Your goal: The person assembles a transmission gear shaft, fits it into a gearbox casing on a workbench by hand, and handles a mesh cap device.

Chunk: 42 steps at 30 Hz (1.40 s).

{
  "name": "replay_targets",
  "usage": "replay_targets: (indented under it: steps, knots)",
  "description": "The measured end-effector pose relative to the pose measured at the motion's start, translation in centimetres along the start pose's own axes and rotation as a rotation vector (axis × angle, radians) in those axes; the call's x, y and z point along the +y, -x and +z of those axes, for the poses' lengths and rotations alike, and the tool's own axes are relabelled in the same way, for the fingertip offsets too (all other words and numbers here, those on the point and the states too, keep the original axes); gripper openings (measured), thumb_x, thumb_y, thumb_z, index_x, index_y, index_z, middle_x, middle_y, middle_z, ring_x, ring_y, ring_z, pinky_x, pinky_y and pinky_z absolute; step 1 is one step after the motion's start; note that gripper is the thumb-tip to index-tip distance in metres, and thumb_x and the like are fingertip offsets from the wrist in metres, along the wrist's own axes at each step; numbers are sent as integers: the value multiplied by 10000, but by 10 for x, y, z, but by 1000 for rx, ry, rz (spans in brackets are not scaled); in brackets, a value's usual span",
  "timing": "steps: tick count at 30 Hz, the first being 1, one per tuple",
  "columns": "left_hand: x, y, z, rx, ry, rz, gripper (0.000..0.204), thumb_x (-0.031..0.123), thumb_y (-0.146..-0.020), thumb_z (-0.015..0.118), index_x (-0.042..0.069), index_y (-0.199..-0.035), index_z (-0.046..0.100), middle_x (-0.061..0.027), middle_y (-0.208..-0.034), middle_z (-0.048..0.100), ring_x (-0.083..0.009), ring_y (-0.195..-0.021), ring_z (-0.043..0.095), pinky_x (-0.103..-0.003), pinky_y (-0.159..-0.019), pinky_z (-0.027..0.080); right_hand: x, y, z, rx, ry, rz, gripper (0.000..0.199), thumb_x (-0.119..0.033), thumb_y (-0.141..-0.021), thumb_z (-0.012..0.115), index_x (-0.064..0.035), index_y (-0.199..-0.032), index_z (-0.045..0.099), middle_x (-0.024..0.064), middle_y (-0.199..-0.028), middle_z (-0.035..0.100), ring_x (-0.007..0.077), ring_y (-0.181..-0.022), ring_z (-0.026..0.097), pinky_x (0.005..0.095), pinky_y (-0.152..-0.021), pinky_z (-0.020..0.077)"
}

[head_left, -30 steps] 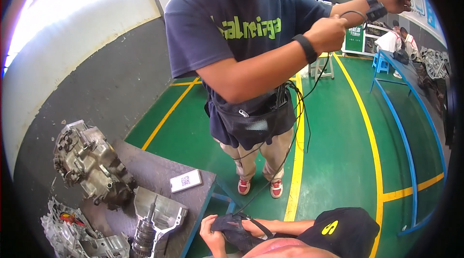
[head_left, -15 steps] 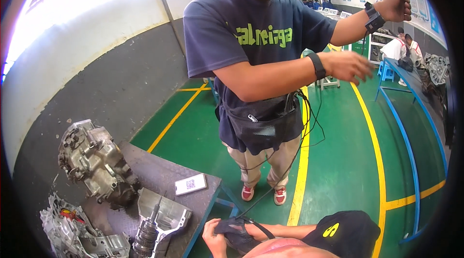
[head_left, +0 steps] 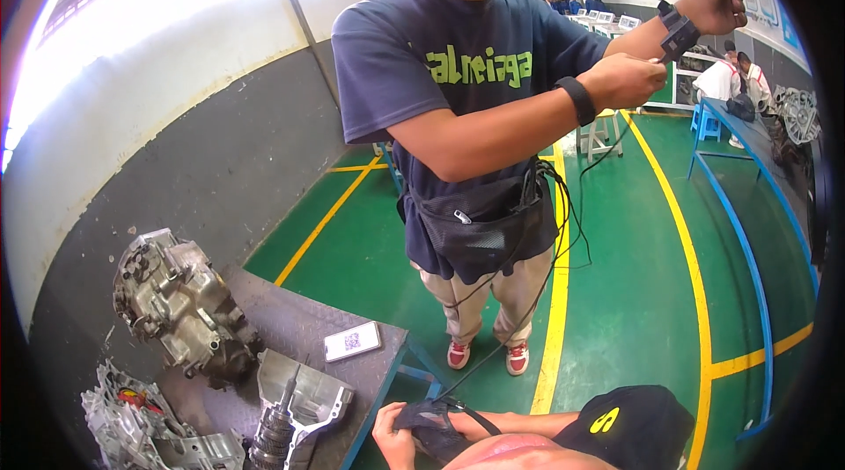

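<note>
The person's right arm wears a loose black sleeve (head_left: 656, 426), wide and short, which leaves the right forearm (head_left: 528, 424) bare. Its cloth looks soft and dull, with shallow folds and a rounded outline. One bright yellow mark (head_left: 605, 420), small and curving back on itself, stands out on the black. The right hand (head_left: 461, 422) is mostly hidden. The left hand (head_left: 393, 436), just beyond the right edge of the table (head_left: 282, 303), is bare, its fingers and thumb uncovered and its wrist cut off by the lower border.
</note>
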<state>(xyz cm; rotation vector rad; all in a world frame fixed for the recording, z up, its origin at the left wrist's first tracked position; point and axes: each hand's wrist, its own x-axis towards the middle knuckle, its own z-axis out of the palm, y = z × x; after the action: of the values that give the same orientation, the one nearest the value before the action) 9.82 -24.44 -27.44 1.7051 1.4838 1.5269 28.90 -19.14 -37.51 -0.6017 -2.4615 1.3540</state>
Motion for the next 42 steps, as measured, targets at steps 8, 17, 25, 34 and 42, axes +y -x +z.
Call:
replay_targets:
  steps: [8, 17, 25, 34, 42]
  knots:
    - [-4, 0, 4, 16, 48, 36, 354, 186, -745, 559, -22, -1020, 637, -195, -1072, 655, -327, -998, 634, -397, -905, 491, 23, 4, 10, 17, -20, -68, 713, 8, -771, 513, 19, -1446, 282, 267, -1357, 414, 439, -1220, 492, 461, -957, 459]
    - [2, -1, -5, 9, -22, -93, 319, 189, -786, 585, -12, -1026, 649, -172, -1058, 657, -306, -979, 631, -384, -888, 489, 28, 9, 16, 71, -206, -165, 689, -18, -802, 539, 12, -1450, 306, 250, -1374, 429, 399, -1235, 493, 438, -986, 441]
    - [45, -12, -2, 170, -61, -139, 169, -62, -722, 622, -70, -886, 663, -134, -928, 673, -245, -860, 646, -312, -795, 493, 30, 8, 22, 75, -274, -229, 667, -41, -830, 563, 6, -1453, 327, 235, -1389, 443, 363, -1249, 494, 417, -1011, 424]
    - [44, -12, -12, 146, -78, -122, 174, -57, -731, 629, -80, -902, 652, -115, -919, 661, -215, -858, 634, -299, -795, 487, 29, 6, 26, 85, -320, -279, 644, -67, -862, 589, -1, -1456, 351, 217, -1406, 459, 323, -1264, 495, 394, -1040, 406]
    - [21, -11, -13, 159, -78, -177, 189, -14, -813, 603, -78, -989, 629, -116, -962, 641, -202, -867, 603, -300, -811, 469, 26, 4, 26, 121, -321, -365, 624, -90, -889, 613, -7, -1460, 373, 202, -1421, 473, 287, -1277, 496, 373, -1066, 389]
